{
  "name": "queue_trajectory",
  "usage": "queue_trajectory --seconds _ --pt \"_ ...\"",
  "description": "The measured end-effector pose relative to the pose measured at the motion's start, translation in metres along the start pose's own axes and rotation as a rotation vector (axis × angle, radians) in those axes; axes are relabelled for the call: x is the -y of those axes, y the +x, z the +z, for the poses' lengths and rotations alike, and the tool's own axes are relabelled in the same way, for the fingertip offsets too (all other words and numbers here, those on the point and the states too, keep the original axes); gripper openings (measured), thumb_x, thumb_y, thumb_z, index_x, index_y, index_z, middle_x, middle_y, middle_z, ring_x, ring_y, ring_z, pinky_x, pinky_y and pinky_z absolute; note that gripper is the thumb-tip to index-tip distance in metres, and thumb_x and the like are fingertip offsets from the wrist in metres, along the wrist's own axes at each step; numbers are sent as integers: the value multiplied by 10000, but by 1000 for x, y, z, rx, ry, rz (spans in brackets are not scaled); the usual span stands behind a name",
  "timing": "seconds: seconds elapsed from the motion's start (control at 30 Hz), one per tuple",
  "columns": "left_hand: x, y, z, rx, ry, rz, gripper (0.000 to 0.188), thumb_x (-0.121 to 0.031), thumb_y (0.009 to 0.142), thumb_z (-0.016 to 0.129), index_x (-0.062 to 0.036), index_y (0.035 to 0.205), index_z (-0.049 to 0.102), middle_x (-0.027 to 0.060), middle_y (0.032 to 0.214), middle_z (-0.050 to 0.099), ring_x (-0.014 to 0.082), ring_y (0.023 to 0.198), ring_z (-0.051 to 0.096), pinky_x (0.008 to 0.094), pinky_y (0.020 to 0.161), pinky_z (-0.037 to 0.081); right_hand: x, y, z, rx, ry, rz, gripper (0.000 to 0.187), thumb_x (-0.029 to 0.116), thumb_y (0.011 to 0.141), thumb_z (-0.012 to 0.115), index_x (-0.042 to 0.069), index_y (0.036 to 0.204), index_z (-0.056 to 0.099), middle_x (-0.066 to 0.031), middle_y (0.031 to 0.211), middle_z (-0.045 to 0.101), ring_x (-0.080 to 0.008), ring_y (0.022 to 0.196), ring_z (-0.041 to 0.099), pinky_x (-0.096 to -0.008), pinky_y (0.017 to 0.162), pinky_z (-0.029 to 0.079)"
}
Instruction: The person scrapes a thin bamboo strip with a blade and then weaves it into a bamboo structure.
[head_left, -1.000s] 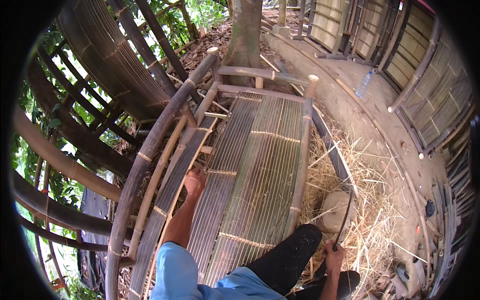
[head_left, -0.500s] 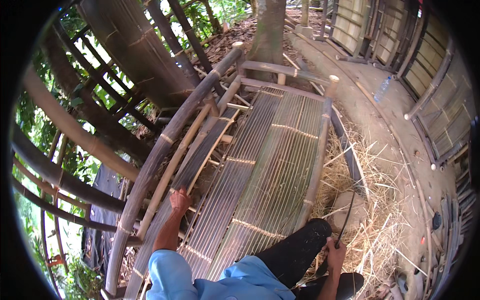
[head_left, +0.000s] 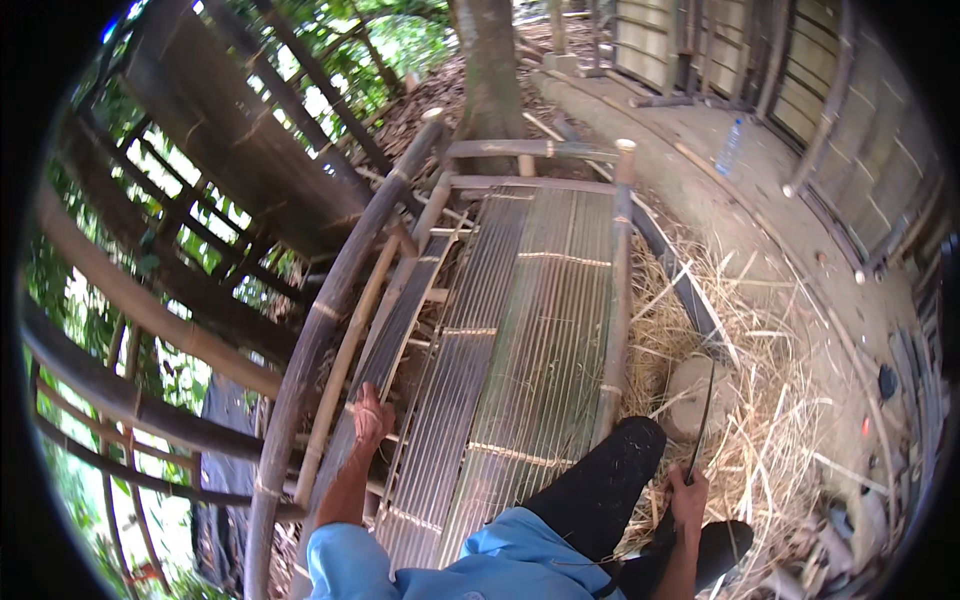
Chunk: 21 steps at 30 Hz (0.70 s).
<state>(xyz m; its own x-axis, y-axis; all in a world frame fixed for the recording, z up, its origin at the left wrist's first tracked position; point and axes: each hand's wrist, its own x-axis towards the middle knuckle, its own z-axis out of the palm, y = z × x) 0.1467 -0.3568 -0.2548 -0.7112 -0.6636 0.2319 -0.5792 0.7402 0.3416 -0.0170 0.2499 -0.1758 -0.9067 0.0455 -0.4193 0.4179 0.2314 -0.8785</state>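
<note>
I sit on a bamboo bench [head_left: 560, 330] whose seat is made of thin lengthwise strips tied with pale lashings. My left hand [head_left: 372, 415] is closed on a narrow dark bamboo slat panel [head_left: 405, 300] along the bench's left side. A gap shows between this panel and the wider seat. Over at the right, beside my knee, my right hand [head_left: 688, 495] grips a long knife [head_left: 708, 405], its thin dark blade pointing up and away. My fingers hide most of its handle.
Bamboo shavings [head_left: 765, 430] cover the ground at the right, around a round chopping block [head_left: 690, 395]. A thick bamboo rail [head_left: 328, 310] borders the bench's left. Beyond the bench's far end stands a tree trunk [head_left: 490, 80]. A plastic bottle [head_left: 729, 148] stands by the bamboo wall [head_left: 870, 150].
The view has turned, so the bench and bottle appear farther left. Both hands keep their holds; the knife's blade now stands more upright.
</note>
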Motion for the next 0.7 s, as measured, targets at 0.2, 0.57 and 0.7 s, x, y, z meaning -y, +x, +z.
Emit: queue_trajectory --seconds 0.2,0.57,0.7 --pt "-109 66 -81 59 -224 115 372 -335 987 589 27 969 674 205 617 582 287 583 617 415 558 487 -12 -1 -1 3 64 -24 284 253 945 708 4 1061 637 -54 665 649 -73 486 503 -239 446 388" --pt "-522 165 -228 62 -250 797 385 -344 1025 516 -130 1298 682 71 488 536 166 414 563 345 452 489 -1 -22 -37 -14 232 -144 270 175 949 691 11 1149 613 -47 659 648 -69 468 482 -224 441 364" --pt "-667 84 -274 -142 -104 1368 451 -433 1013 543 -94 1266 698 94 661 663 158 592 632 296 576 545 -6 -23 -61 -91 272 -211 186 186 956 692 16 1020 652 -48 646 641 -68 458 480 -220 429 353"
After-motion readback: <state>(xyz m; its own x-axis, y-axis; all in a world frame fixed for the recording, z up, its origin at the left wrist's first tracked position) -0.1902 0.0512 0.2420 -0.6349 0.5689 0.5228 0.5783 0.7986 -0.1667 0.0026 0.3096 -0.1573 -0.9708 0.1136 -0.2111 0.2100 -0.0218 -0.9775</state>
